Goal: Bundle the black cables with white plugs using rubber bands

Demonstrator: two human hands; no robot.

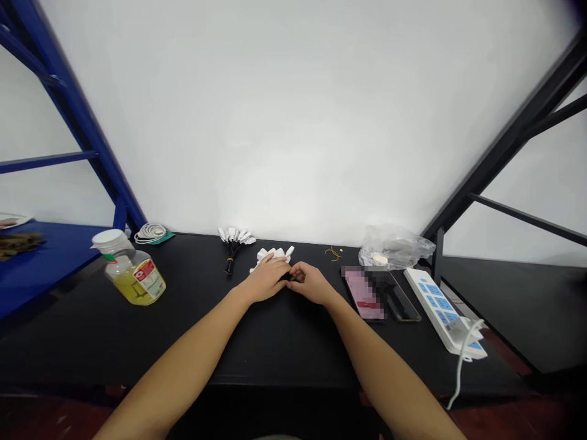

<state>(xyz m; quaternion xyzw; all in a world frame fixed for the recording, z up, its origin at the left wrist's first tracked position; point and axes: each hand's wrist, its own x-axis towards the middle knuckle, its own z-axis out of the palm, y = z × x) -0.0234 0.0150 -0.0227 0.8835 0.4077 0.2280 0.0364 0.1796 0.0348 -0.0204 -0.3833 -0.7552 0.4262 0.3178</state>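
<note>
My left hand (268, 280) is closed over a bundle with white tag-like ends (276, 252); its stems are hidden beneath the palm and fingers. Thumb and fingers of my right hand (312, 283) pinch together right beside the left fingertips, on a thin yellow-brown band that looks like a rubber band (292, 278). To the left lies a similar bundle of thin black cables (231, 252) with white ends, fanned out and tied near the bottom by a yellow rubber band. A few loose yellow rubber bands (334, 253) rest behind my right hand.
A plastic jar of yellow liquid (140, 280) stands at left, near a coiled white cable (151, 233). At right are two phones (364, 296) (403, 299), a clear plastic bag (398, 245) and a white power strip (443, 308) on the black table (284, 354).
</note>
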